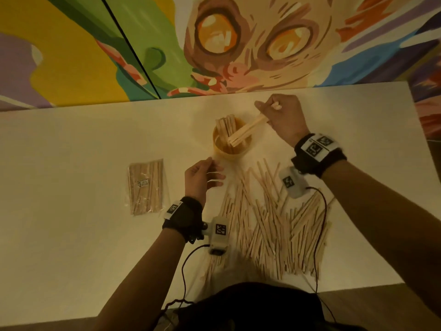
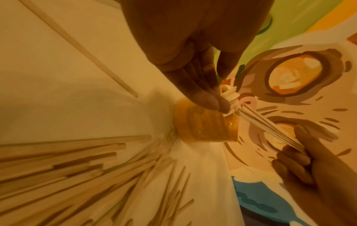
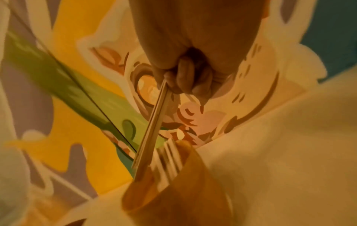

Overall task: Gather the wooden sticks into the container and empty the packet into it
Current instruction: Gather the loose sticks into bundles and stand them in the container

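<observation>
While the person's dark clothing fills the near edge of the head view, the white table (image 1: 71,151) just beyond it carries a wide heap of loose wooden sticks (image 1: 269,225), most of them lying lengthwise away from the person. Over the left border of this heap is the left hand (image 1: 202,176), with relaxed, half-straight fingers and nothing in it; it stays just in front of the container, apart from it as far as the head view shows. To the left of this hand, well apart, the clear packet (image 1: 146,186) of sticks lies flat and closed on the table. Further away stands the amber plastic cup (image 1: 232,139), with one group of sticks already inside, leaning to its far rim. The right hand (image 1: 282,118) is beyond and to the right of the cup, its fingers curled around a bundle of sticks (image 1: 248,131). The bundle slopes down from the hand, and its free ends are above the mouth of the cup. Behind the table is a painted mural wall (image 1: 238,44)
</observation>
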`<state>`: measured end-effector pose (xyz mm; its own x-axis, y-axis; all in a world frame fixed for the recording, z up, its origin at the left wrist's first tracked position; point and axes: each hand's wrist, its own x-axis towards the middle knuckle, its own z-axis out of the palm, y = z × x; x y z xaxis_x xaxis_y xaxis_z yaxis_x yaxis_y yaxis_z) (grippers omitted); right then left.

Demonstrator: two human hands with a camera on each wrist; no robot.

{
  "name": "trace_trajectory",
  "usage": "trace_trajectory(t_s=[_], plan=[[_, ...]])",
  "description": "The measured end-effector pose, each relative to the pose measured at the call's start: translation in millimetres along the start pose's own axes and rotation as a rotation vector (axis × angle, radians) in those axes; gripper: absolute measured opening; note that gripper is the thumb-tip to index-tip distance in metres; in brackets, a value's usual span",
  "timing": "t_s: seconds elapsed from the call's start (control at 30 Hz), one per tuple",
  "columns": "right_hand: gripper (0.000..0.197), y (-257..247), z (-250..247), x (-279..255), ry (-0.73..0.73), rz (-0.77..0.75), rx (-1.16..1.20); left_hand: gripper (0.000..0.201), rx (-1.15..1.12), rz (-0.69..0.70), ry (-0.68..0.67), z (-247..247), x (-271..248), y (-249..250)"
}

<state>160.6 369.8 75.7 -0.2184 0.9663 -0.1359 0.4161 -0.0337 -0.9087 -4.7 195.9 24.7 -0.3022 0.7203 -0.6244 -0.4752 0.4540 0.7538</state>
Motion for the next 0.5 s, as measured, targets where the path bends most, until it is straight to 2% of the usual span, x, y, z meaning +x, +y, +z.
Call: trace_trajectory(t_s=[0.17, 0.33, 0.4, 0.5], plan=[[0.035, -2.0, 13.4, 27.3, -0.161, -0.199, -0.397, 0.025, 0.05, -0.047, 0.012, -13.9, -3.2, -15.8], [0.035, 1.0, 35.9, 26.0, -0.397, -0.207, -0.766, 0.026, 0.119, -0.078, 0.012, -25.4, -12.3, -28.1], [0.035, 3.5, 40.3, 21.5, -0.425, -0.216, -0.842, 0.026, 0.165, -0.087, 0.014, -28.9, -16.5, -32.9], [0.04, 3.7, 38.9, 13.7, -0.391, -0.22, -0.849, 0.026, 0.24, -0.098, 0.002, -33.7, -23.1, -40.6]])
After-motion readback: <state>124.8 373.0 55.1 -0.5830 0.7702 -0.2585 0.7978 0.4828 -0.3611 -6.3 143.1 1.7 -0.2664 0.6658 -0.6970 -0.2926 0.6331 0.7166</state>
